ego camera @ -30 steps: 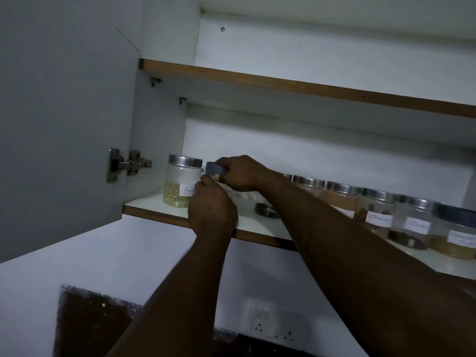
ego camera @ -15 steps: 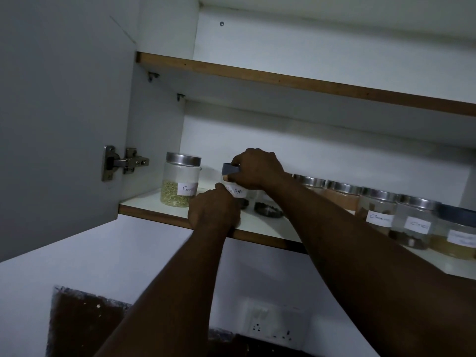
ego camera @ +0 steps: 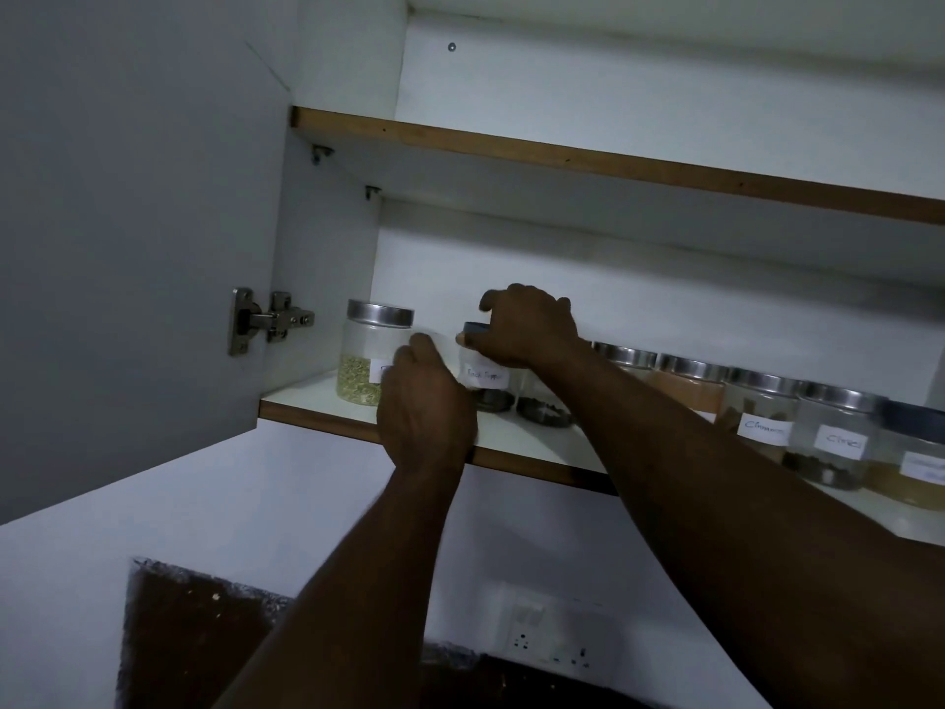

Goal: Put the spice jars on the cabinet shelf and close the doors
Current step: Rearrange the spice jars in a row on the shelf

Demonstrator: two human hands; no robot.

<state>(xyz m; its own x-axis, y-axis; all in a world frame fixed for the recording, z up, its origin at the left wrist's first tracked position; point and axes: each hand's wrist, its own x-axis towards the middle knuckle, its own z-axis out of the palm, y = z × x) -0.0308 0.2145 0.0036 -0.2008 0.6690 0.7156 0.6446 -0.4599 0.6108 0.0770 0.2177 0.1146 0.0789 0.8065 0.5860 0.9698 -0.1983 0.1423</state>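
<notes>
A clear black pepper jar (ego camera: 488, 376) with a white label and a dark lid stands on the lower cabinet shelf (ego camera: 317, 414). My right hand (ego camera: 529, 324) grips its lid from above. My left hand (ego camera: 427, 406) is curled against the jar's left side, in front of a steel-lidded jar of green seeds (ego camera: 365, 350) at the shelf's left end. To the right, a row of jars runs along the shelf: an orange powder jar (ego camera: 685, 388), a cinnamon jar (ego camera: 762, 419), a cloves jar (ego camera: 838, 440) and a blue-lidded jar (ego camera: 918, 463). My right forearm hides part of another jar.
The left cabinet door (ego camera: 128, 248) hangs wide open on its steel hinge (ego camera: 266, 319). An upper shelf (ego camera: 562, 156) with a brown edge sits above the jars. Below the cabinet are a white wall and a switch socket (ego camera: 552, 637).
The black pepper jar has come down from the air onto the shelf and shifted right. My left hand dropped toward the shelf edge, then rose against the jar's side.
</notes>
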